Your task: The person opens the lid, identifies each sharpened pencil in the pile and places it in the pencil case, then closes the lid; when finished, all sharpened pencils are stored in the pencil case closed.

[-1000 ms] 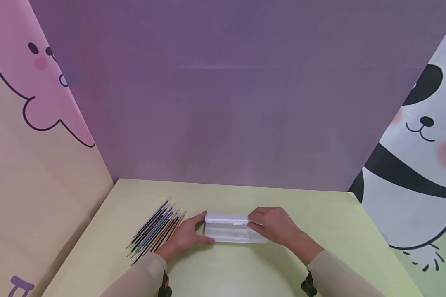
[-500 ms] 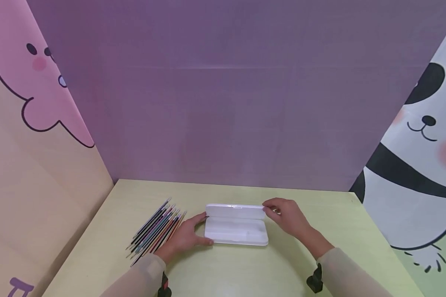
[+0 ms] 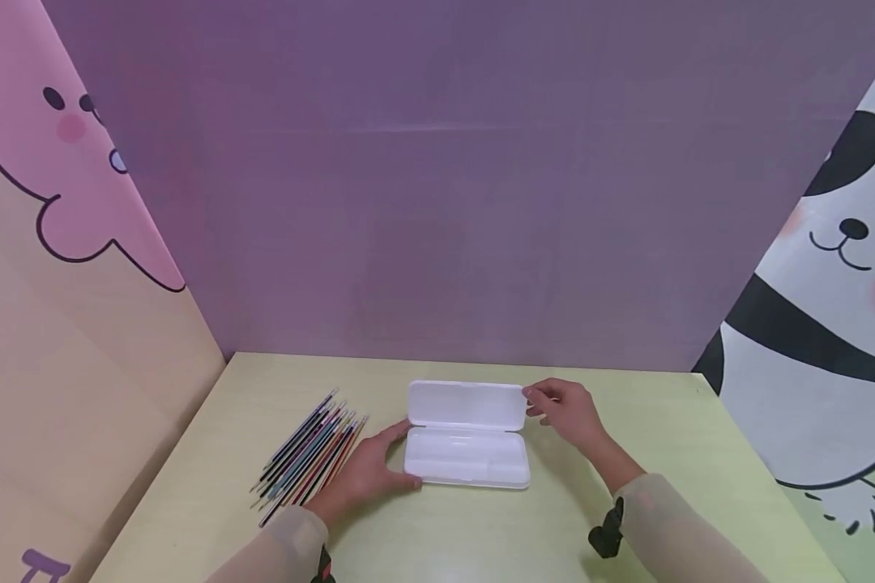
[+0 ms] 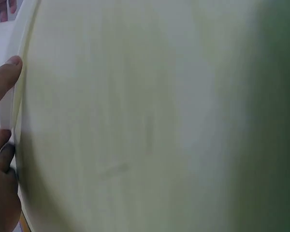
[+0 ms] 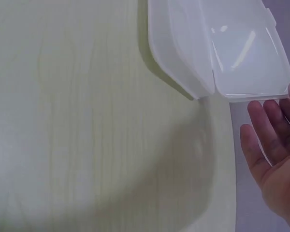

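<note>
case (image 3: 468, 457) lies crosswise, lid raised.

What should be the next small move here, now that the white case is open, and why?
Probably the right hand should let the lid rest fully open, then a hand should take pens from the bundle. The pencil case lies open with its tray apparently empty, the left hand steadies its left end, and the pens lie just beside that hand on the table.

We saw a pale yellow-green surface (image 3: 649, 421), purple back wall (image 3: 452, 202), pink cartoon panel (image 3: 58, 267) left, panda panel (image 3: 831, 340) right.
</note>
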Tool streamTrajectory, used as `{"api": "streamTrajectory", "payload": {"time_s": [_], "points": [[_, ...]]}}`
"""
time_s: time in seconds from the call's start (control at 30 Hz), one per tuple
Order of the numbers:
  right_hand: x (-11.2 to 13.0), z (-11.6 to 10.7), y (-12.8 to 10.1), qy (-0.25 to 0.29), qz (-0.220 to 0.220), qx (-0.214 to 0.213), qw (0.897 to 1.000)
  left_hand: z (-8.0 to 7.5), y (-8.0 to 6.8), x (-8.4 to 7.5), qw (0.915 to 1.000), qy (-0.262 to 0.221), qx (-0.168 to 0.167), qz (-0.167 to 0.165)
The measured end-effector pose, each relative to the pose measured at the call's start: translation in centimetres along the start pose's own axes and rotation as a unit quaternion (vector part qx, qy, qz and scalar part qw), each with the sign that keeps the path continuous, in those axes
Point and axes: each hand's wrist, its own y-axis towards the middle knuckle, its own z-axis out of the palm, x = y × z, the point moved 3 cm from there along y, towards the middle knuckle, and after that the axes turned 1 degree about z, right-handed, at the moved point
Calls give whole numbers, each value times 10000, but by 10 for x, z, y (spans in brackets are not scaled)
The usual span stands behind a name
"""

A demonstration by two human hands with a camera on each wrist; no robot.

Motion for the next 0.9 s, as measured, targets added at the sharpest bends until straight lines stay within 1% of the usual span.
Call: {"api": "streamTrajectory", "payload": {"time_s": [0.17,0.27,0.43,0.57,0.73,0.9], "points": [[-5,3,-1,278,314,59,9991,0,-2,-5,9991,424,-56,67],[-11,6,-2,371,534,77,9979,0,-1,-7,9985,530,-68,147],[-20,12,-4,579,807,213,9948,-1,0,-10,9971,705,19,297],[-21,14,-5,649,903,225,9935,-4,3,-14,9961,829,168,264],[-15,11,-8,416,838,317,9951,-6,4,-17,9941,1022,296,201],[-10,1,-21,51,405,404,9984,-5,5,-17,9931,1105,339,192]]}}
